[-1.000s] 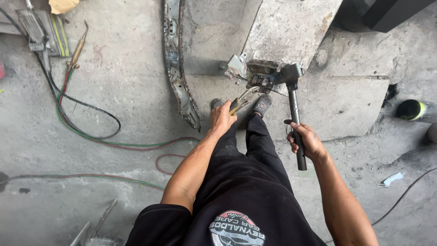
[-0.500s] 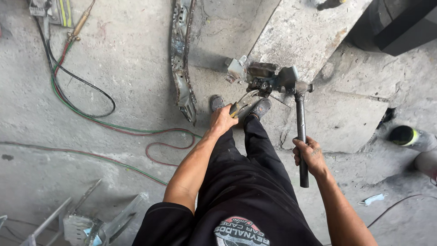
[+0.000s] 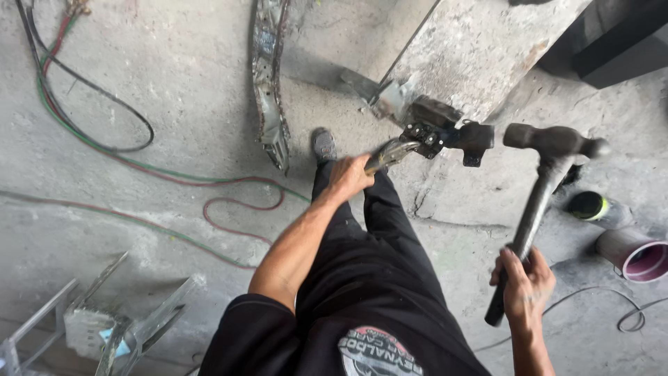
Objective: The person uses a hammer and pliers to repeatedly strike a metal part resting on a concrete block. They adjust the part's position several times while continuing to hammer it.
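Both hands are closed on tools. Locking pliers [image 3: 393,152] are gripped by the left hand [image 3: 350,177], their jaws clamped on a dark metal bracket [image 3: 449,132] at the edge of a concrete slab [image 3: 487,42]. A hammer [image 3: 536,198] is held low on its handle by the right hand [image 3: 525,285], its head raised just right of the bracket and apart from it. A bent strip of rusty metal [image 3: 270,83] lies on the floor to the left, beside red and green hoses [image 3: 125,157]. Two round containers are seen at the right edge: a dark can [image 3: 591,207] with a yellow-green band, and a grey cup [image 3: 637,254] with a pink rim. A round printed patch [image 3: 379,351] is worn on the black shirt.
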A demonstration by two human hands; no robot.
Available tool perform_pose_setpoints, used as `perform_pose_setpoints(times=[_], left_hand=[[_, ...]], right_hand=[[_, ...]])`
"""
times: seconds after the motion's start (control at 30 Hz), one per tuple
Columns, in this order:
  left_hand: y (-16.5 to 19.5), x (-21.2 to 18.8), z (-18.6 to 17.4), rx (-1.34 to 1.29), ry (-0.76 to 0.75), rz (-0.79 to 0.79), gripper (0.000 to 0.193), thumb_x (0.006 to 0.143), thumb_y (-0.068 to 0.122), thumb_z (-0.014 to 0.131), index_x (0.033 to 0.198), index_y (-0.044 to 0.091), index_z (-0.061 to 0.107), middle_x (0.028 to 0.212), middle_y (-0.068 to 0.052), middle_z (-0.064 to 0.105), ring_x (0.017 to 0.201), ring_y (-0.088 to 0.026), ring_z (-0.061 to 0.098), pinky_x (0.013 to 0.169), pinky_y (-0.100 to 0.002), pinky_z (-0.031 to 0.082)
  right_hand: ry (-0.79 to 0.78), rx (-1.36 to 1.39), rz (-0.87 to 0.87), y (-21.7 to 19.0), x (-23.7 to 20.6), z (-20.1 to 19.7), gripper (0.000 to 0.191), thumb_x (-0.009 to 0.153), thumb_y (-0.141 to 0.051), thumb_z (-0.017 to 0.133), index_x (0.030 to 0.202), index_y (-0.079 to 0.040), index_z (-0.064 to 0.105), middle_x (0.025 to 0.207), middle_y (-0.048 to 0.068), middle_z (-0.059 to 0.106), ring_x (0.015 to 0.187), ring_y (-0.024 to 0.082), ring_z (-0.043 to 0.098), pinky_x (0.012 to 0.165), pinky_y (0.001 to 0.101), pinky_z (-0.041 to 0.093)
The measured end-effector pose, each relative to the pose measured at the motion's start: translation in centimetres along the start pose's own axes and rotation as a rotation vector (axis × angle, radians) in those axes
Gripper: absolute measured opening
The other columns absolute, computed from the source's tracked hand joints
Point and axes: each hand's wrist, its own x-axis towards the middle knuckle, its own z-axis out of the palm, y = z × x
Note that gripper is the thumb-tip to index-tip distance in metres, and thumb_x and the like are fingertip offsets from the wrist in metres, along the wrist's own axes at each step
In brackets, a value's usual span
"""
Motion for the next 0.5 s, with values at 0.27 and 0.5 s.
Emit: perform_pose_setpoints(times=[0.27,0.5], left_hand=[[-0.5,0.8,-0.9,0.035,-0.095,-0.017,0.033,0.074,0.023,0.077,0.104,0.012,0.072,0.086,-0.017,0.075,0.084,-0.038,0.073,0.075,-0.048,0.057],[1.2,1.1,0.2,-0.088,-0.022,-0.09,0.043,0.066,0.026,0.079,0.107,0.013,0.075,0.09,-0.017,0.075,0.087,-0.039,0.072,0.077,-0.048,0.057]], right_hand=[[-0.185,0.146,-0.035,0.7,-0.4,7.6,0.021,0.091,-0.018,0.068,0.099,-0.004,0.054,0.065,0.001,0.056,0.048,0.01,0.052,0.042,0.0286,0.042],[-0.184,-0.229,-0.093,-0.5,1.0,13.5,0.034,0.098,-0.03,0.07,0.082,-0.003,0.057,0.051,0.004,0.055,0.043,0.012,0.054,0.041,0.0313,0.042]])
